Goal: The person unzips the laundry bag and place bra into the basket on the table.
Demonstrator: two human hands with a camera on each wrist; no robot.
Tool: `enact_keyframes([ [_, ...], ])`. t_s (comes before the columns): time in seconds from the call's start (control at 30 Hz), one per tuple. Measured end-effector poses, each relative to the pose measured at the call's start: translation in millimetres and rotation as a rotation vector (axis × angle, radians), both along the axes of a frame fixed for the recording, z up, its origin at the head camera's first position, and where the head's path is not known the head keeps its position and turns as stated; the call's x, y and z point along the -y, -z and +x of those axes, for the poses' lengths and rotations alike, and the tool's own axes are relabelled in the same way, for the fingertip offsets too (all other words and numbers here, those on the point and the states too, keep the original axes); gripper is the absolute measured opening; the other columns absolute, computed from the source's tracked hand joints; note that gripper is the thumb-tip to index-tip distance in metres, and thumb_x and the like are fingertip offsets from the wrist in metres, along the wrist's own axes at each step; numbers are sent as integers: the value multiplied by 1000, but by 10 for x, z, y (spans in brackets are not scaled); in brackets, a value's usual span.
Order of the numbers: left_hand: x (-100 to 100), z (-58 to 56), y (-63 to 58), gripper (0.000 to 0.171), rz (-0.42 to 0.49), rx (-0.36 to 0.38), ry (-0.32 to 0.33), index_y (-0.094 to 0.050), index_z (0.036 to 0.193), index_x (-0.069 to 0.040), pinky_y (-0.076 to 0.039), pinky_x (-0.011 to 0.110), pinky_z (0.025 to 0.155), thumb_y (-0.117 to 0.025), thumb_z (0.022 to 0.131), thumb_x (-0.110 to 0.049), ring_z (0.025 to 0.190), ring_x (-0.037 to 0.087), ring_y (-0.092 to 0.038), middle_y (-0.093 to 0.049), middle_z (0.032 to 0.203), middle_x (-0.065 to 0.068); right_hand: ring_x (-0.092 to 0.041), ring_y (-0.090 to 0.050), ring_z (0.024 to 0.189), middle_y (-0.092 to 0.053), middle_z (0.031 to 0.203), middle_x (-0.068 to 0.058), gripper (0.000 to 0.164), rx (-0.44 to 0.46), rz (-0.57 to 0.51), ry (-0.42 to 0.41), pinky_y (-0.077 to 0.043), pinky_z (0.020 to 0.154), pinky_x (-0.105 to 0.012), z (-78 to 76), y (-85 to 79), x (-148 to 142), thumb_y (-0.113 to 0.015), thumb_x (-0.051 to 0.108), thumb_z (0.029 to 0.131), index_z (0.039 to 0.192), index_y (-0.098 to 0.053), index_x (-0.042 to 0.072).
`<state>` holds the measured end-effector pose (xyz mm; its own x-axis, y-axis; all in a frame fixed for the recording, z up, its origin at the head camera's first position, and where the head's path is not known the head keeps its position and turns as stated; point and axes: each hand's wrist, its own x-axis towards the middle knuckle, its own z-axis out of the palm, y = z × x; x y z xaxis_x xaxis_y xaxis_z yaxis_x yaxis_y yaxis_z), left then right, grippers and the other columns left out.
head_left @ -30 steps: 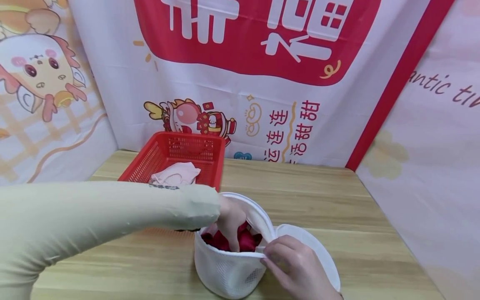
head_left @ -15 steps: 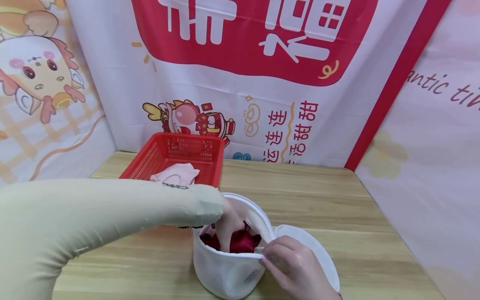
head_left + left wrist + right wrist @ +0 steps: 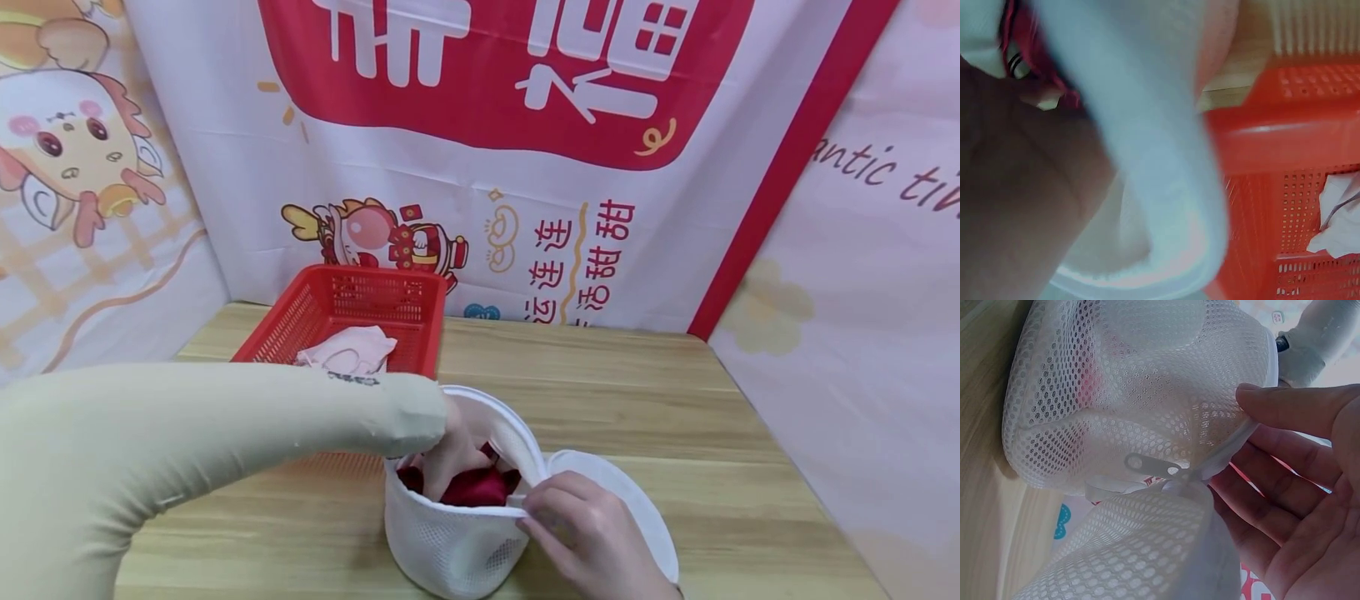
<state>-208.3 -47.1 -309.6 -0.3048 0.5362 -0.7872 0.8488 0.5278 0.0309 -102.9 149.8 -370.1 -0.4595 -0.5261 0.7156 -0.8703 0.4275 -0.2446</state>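
A white mesh laundry bag (image 3: 450, 546) stands upright on the table, its round lid (image 3: 626, 496) folded back to the right. Dark red cloth (image 3: 480, 487) lies inside it. Reaching in over the rim, my left hand (image 3: 450, 457) is down against this cloth; its fingertips are hidden and I cannot tell whether they grip it. My right hand (image 3: 592, 529) pinches the bag's rim on the right, thumb outside and fingers behind the edge in the right wrist view. Close to that grip hangs a zipper pull (image 3: 1154, 465), where lid and bag meet.
A red plastic basket (image 3: 386, 282) stands behind the bag to the left, with a pale pink cloth piece (image 3: 352, 348) with a thin strap in it. Printed hangings (image 3: 487, 175) enclose the wooden table (image 3: 600, 375) at the back and both sides.
Inside the bag my left hand has shifted slightly, its fingers moving over the dark red cloth. My right hand keeps its pinch on the rim.
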Motion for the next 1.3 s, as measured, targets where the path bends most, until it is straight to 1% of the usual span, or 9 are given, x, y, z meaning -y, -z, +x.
enact_keyframes([
  [0.03, 5, 12, 16, 69, 5, -39, 42, -41, 132, -15, -40, 15, 81, -81, 77, -29, 103, 6, -39, -42, 109, -6, -6, -61, 84, -64, 92, 7, 10, 1, 1, 1, -51, 73, -20, 0, -1, -1, -69, 25, 94, 92, -71, 15],
  [0.13, 31, 43, 47, 68, 48, -78, 43, -43, 133, -18, -40, 16, 83, -81, 77, -26, 101, 6, -40, -45, 107, -6, -6, -61, 84, -64, 92, 7, 10, 10, 2, 3, -51, 73, -19, 3, -2, -3, -69, 24, 93, 92, -71, 15],
  [0.27, 52, 69, 58, 63, 120, -139, 108, -49, 130, -17, -34, 15, 87, -81, 77, -27, 97, 5, -43, -51, 100, -7, -5, -61, 84, -64, 92, 8, 13, 14, 1, 7, -51, 73, -20, 11, -5, 3, -67, 27, 95, 91, -71, 15],
  [0.53, 61, 125, 20, 66, 144, -135, 79, -48, 135, -20, -37, 19, 89, -82, 78, -28, 96, 7, -45, -52, 100, -6, -5, -61, 84, -64, 92, 8, 14, 7, 3, 8, -51, 72, -20, 8, -3, 7, -66, 27, 95, 91, -71, 15],
  [0.7, 59, 43, 231, 66, 138, -201, 129, -46, 134, -22, -35, 18, 87, -80, 78, -30, 95, 8, -44, -52, 97, -6, -5, -61, 84, -64, 92, 8, 18, 12, 6, 15, -52, 73, -20, 9, -2, 11, -64, 31, 96, 91, -71, 16],
  [0.9, 90, -28, 491, 68, 164, -247, 124, -44, 136, -26, -39, 22, 85, -80, 78, -30, 92, 8, -47, -53, 94, -6, -9, -63, 83, -66, 92, 4, 18, -26, -13, -31, -52, 73, -21, -19, 36, 27, -64, 29, 96, 92, -72, 13],
  [1.03, 91, -1, 461, 68, 172, -244, 117, -45, 135, -26, -41, 21, 83, -80, 78, -30, 89, 8, -48, -53, 92, -6, -10, -63, 83, -66, 92, 4, 17, -46, -9, -36, -52, 73, -21, -35, 51, 37, -64, 28, 96, 92, -71, 13],
  [1.1, 71, 47, 359, 68, 163, -228, 116, -44, 136, -24, -40, 21, 84, -80, 79, -30, 90, 8, -48, -53, 93, -6, -10, -63, 82, -66, 91, 4, 19, -57, -8, -29, -52, 73, -21, -35, 48, 30, -63, 29, 97, 91, -71, 13],
  [1.3, 45, 116, 258, 74, 143, -224, 103, -39, 144, -25, -40, 19, 81, -78, 81, -28, 89, 7, -49, -53, 91, -5, -8, -63, 82, -66, 91, 5, 17, -60, -9, -24, -51, 72, -21, -21, 29, 10, -64, 28, 96, 90, -71, 13],
])
